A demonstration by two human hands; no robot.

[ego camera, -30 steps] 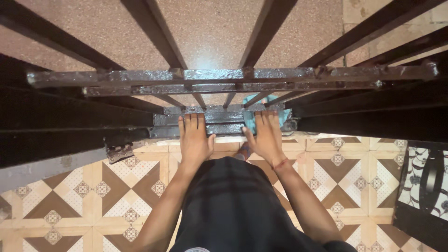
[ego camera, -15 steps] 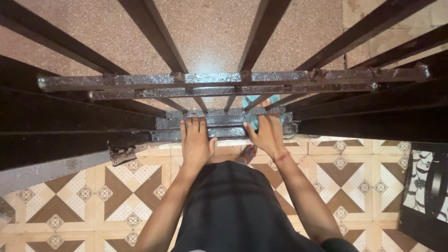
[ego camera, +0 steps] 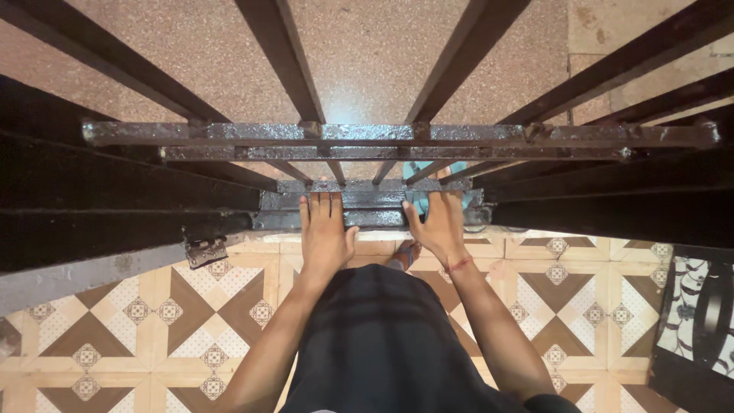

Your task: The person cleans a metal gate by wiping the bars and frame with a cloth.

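Observation:
I look straight down a dark metal gate with vertical bars. My left hand lies flat, fingers together, on the gate's bottom rail. My right hand presses a teal cloth against the same rail, just right of the left hand. Part of the cloth shows beyond the fingers between the bars. A red thread circles my right wrist.
A rusty metal bracket sticks out at the rail's left end. Brown and cream patterned tiles cover the floor on my side, speckled pink stone beyond the gate. My sandalled foot shows below. A dark ornate object stands at right.
My right hand has shifted slightly along the bottom rail with the cloth, and less teal shows around the fingers. The left hand stays flat in place.

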